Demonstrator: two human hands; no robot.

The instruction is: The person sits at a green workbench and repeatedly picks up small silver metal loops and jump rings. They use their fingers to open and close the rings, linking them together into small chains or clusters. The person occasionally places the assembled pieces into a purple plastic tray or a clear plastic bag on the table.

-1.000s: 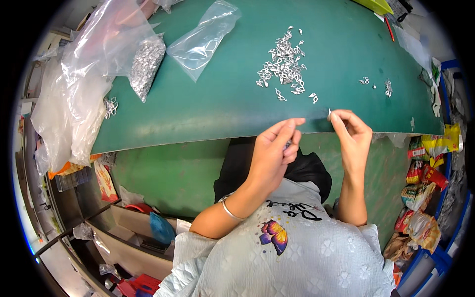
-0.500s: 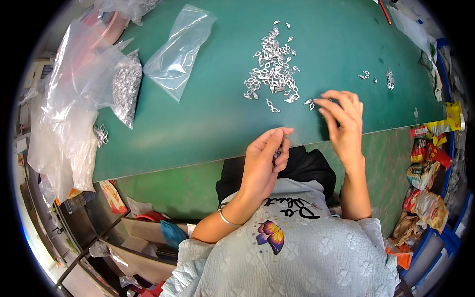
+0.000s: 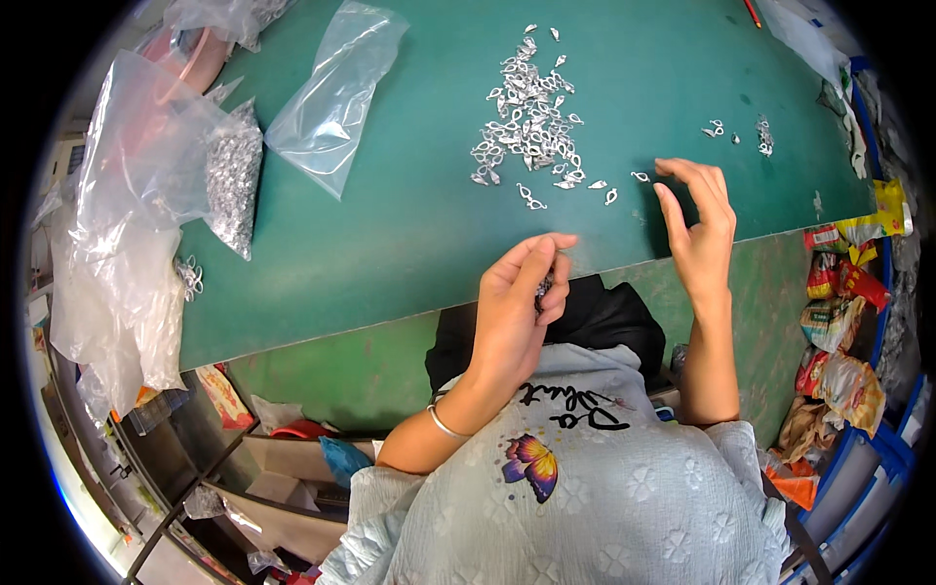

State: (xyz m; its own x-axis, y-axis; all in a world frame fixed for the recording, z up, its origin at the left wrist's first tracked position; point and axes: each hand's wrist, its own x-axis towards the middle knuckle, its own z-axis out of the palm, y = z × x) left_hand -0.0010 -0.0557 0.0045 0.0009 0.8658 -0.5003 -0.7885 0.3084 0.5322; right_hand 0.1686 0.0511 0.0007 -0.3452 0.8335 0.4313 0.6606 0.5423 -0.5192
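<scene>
My left hand is curled closed at the table's near edge, around a small cluster of silver metal pieces mostly hidden by the fingers. My right hand is over the table to the right, thumb and fingers apart, with nothing visible between them. Just left of its fingertips lies a single silver loop-shaped piece, resembling a small clasp. Another loose silver piece rests between that one and the spread-out pile of similar silver pieces farther back.
A plastic bag of silver pieces stands at the left, by large clear bags and a pink basin. A flat clear bag lies nearby. Farther right sits a small silver group. The green table ends before my lap.
My right hand has moved right, away from the loose pieces, and its fingers have spread. One silver piece now lies apart beside its fingertips. My left hand stays closed. The view has shifted slightly.
</scene>
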